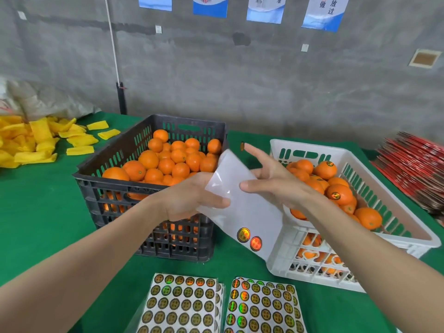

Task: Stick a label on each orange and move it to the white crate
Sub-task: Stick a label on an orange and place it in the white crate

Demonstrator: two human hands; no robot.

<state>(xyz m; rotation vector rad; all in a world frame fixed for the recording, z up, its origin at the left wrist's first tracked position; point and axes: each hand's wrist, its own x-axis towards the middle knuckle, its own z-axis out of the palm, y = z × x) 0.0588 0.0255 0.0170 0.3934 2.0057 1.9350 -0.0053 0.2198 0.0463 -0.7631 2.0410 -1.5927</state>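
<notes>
- Spare label sheets [182,306] lie nearest, on the table [48,212].
- Left hand [189,198] grips a floppy, slick backing sheet [240,200] bearing two labels [243,235].
- Right hand [271,179] spread, one label [242,146] clinging to index fingertip: light, tacky.
- Oranges [165,162] sit in black crate [101,179]: probably firm, round; cup whole.

I log bright, even indoor light, soft shadow under the black crate [168,257], sheen on the backing sheet [242,207], wide-angle bowing at edges, posters [210,6] slightly blurred.

Grey concrete wall [216,80] (4 posters [210,6]), green table [36,212].
</notes>
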